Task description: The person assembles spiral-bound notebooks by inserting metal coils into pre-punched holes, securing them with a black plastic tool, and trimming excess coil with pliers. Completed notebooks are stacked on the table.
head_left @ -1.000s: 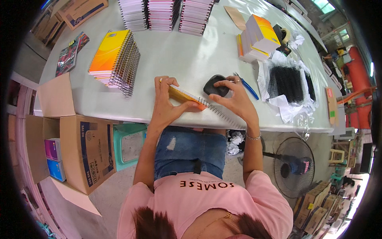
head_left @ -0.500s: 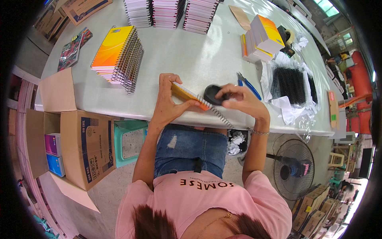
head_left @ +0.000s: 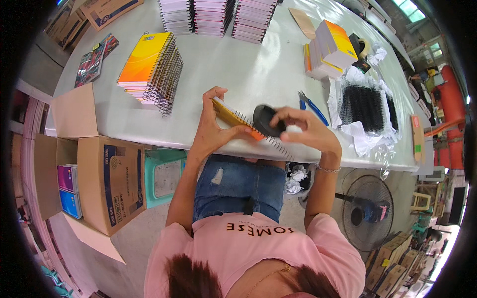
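Note:
My left hand [head_left: 212,130] grips a small notebook [head_left: 227,115] with a yellow and orange cover, thumb on the near side and fingers round its far end. The notebook stands tilted on its edge above the table. A wire coil [head_left: 281,148] runs along the notebook's edge, and its free end sticks out past the near right corner. In my right hand [head_left: 310,128] is a black, round, cup-like piece [head_left: 262,119], held in bent fingers against or very close to the coil; actual contact is hard to make out.
On the white table [head_left: 218,59] stand a pile of coil-bound notebooks [head_left: 144,59] and a stack of unbound ones [head_left: 335,44]. Blue-handled pliers [head_left: 316,110] lie beyond my right hand, beside black coils [head_left: 362,107] on white paper. A cardboard box [head_left: 107,184] and a fan [head_left: 367,206] flank me.
The black round piece has tipped up and shows more of its face, as my right hand shifts slightly right. My left hand still holds the notebook in nearly the same place.

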`<state>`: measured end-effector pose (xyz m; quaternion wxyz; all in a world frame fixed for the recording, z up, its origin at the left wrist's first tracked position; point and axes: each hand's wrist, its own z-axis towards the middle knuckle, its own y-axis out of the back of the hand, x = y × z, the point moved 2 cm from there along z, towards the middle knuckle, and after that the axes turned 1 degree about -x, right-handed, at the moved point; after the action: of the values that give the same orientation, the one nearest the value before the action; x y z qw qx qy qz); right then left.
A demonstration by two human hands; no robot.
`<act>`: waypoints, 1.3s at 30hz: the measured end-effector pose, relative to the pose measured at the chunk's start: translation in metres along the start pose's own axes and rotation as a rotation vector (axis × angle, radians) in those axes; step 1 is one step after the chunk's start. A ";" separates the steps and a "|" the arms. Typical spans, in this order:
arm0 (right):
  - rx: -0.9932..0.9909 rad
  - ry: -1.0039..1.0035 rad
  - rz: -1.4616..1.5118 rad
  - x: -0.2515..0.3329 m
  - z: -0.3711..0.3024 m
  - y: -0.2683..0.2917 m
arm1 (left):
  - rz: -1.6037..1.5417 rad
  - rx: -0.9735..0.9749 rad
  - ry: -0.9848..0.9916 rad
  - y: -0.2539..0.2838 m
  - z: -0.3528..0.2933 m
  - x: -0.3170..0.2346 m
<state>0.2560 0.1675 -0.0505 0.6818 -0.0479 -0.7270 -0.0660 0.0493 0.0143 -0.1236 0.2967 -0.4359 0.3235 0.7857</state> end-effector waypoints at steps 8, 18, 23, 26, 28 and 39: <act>-0.091 -0.056 -0.368 0.016 0.014 -0.008 | -0.130 0.067 0.129 0.002 0.000 -0.001; 0.092 0.097 0.002 0.024 0.012 -0.017 | -0.171 0.065 0.169 0.001 -0.003 0.004; -0.039 0.025 -0.082 0.019 0.013 -0.014 | -0.139 0.081 0.165 0.002 0.004 0.001; -0.020 0.114 -0.397 0.036 0.017 -0.024 | -0.168 0.078 0.195 0.001 -0.004 0.004; -0.133 -0.017 -0.468 0.027 0.027 -0.017 | -0.161 0.094 0.187 0.001 -0.002 0.000; -0.760 0.085 -0.848 -0.022 0.039 0.012 | -0.066 0.011 0.105 -0.002 -0.002 -0.005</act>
<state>0.2209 0.1858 -0.0746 0.5592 0.0089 -0.5798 -0.5925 0.0535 0.0128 -0.1209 0.3073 -0.4851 0.3283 0.7500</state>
